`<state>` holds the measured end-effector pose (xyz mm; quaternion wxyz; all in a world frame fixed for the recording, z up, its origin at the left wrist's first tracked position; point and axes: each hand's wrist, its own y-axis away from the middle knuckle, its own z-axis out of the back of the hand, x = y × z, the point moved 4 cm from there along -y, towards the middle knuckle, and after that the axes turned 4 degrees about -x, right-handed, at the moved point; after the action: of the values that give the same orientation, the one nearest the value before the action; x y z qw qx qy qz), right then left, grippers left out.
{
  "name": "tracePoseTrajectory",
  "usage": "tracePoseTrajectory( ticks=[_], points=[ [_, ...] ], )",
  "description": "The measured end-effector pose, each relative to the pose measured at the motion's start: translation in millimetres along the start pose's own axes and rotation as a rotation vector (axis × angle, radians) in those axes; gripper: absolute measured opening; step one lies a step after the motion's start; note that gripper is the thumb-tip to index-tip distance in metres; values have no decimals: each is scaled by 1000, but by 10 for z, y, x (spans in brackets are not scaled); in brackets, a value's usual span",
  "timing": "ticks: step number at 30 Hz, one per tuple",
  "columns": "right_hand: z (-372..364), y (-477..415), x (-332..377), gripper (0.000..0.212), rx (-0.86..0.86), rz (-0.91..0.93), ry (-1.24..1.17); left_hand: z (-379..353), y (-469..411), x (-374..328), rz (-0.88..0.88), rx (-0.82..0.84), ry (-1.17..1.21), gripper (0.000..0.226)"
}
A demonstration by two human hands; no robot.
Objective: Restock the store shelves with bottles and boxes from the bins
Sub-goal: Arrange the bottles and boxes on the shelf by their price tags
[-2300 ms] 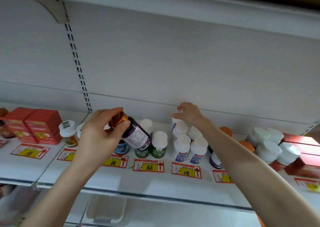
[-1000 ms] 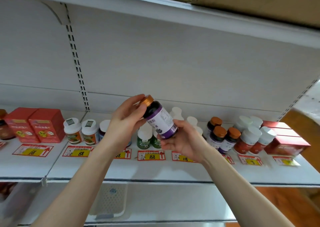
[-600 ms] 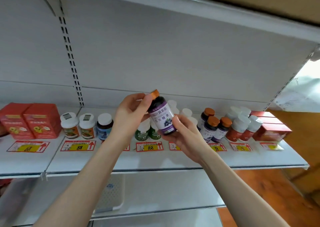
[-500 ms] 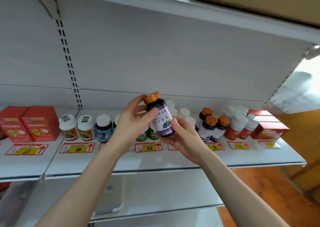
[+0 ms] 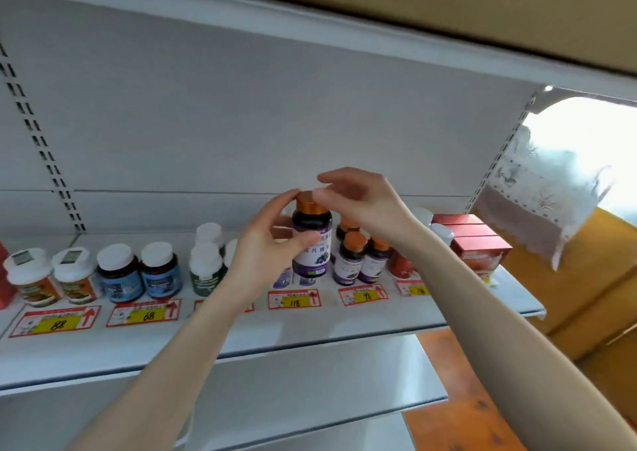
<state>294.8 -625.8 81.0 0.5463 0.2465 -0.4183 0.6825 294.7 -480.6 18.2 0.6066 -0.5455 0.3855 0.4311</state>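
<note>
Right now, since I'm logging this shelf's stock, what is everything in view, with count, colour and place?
held bottle: one, dark with orange cap, before the shelf
orange-capped bottles: at least three, dark, right of it
green bottles: at least two, white caps, left of it
blue-label bottles: two, white caps, further left
orange-label bottles: two, white caps, far left
red-label bottles: count unclear, near the boxes
red boxes: about three, right end
price tags: at least five, red and yellow, shelf front
cardboard box: one, brown, upper shelf
left hand: one, grips held bottle
right hand: one, beside its cap
</note>
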Motion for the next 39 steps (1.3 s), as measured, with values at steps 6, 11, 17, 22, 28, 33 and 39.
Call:
tracePoseTrajectory(
  ticks=[6,11,17,22,28,33,39],
  points=[
    [438,-149,-222,13,94,88,57,-605,-176,-58,8,-47,-14,58],
    [736,-290,-481,16,30,139,93,-927,-176,-48,-35,-111,-133,59],
    [975,-571,-843,11,-126,98,102,-1105,304,357,-365,-161,-701,45],
    [949,-749,-1168,18,-109,9,185,-1163,769,874,-317,-18,-1001,22],
    [777,-785,-1365,21,-3,-23,281,-1174,917,1068,-228,62,-1006,31],
    [575,-762,-1544,18,102,-63,334,-1175,923,1088,-186,71,-993,15],
    [423,-706,-1670,21,154,-103,364,-1193,951,1109,-162,44,-951,9]
  ],
)
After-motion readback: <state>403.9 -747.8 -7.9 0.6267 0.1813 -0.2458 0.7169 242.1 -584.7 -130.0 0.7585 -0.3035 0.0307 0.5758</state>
